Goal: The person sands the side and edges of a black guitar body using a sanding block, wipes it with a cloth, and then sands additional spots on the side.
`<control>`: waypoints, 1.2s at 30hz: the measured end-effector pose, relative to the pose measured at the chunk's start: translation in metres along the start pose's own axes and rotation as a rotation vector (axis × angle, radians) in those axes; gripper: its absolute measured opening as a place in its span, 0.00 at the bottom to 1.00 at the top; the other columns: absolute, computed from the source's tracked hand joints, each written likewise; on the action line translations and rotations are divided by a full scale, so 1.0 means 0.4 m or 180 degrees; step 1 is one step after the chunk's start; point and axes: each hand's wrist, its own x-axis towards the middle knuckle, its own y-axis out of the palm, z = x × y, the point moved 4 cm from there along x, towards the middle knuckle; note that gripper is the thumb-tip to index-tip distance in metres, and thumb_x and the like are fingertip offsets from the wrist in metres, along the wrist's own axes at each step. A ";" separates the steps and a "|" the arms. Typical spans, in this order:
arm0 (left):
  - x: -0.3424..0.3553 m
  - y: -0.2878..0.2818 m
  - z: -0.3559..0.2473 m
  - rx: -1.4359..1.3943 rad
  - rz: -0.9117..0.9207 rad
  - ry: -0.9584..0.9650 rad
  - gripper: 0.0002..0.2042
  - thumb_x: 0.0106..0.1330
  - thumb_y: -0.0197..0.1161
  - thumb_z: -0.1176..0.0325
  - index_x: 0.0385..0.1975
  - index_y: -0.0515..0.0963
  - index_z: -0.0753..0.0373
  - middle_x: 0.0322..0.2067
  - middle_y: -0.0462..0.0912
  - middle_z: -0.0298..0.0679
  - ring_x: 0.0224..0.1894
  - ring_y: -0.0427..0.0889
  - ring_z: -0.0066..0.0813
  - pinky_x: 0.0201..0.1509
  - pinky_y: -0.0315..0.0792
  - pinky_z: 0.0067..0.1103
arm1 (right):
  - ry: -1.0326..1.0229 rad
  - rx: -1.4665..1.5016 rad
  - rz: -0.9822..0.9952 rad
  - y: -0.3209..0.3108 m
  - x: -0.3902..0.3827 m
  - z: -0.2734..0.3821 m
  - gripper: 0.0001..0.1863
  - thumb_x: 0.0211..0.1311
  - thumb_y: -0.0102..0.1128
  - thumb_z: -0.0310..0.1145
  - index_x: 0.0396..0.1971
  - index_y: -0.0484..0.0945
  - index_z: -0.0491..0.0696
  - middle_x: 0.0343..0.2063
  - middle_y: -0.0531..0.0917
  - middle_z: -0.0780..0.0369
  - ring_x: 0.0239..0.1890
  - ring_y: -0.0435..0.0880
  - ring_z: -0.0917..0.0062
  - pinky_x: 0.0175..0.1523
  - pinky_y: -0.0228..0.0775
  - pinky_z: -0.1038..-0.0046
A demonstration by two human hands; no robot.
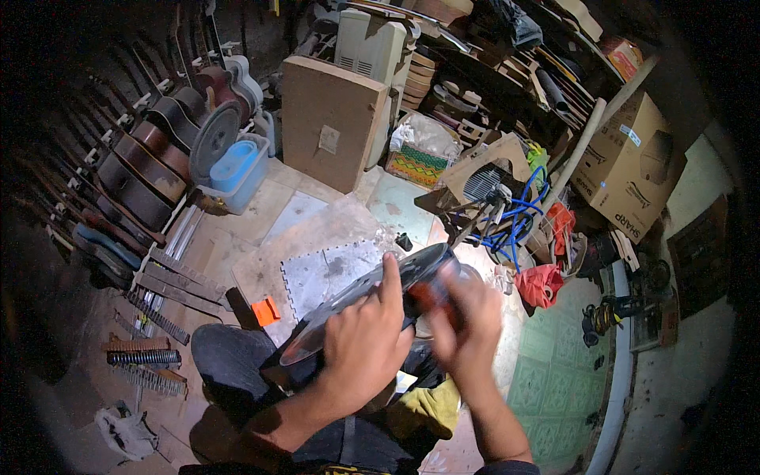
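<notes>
A dark, glossy guitar body [318, 326] lies tilted across my lap, its curved far edge pointing away from me. My left hand [362, 342] is closed on its near side, with the index finger stretched out along it. My right hand [472, 323], smeared by motion, is closed around a reddish-orange block [431, 296] at the right side of the body. The block's exact kind is too blurred to tell. A yellow cloth [431, 408] hangs over my lap beneath the right wrist.
Guitars [146, 162] stand in a row at left, near a tub with a blue basin [233, 165]. An orange piece [266, 311] and a white jagged-edged mat [328, 269] lie on the floor. Blue hose [518, 214], a red cloth [540, 285] and a large carton [629, 170] are at right.
</notes>
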 end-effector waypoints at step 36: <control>-0.188 -0.065 0.089 -0.0280 -0.0593 0.0056 0.40 0.48 0.79 0.69 0.64 0.71 0.72 0.49 0.85 0.55 0.49 0.89 0.42 0.50 0.81 0.29 | 0.1704 0.3097 0.0615 0.060 0.006 -0.078 0.26 0.65 0.68 0.32 0.59 0.75 0.36 0.51 0.83 0.55 0.53 0.80 0.78 0.60 0.71 0.74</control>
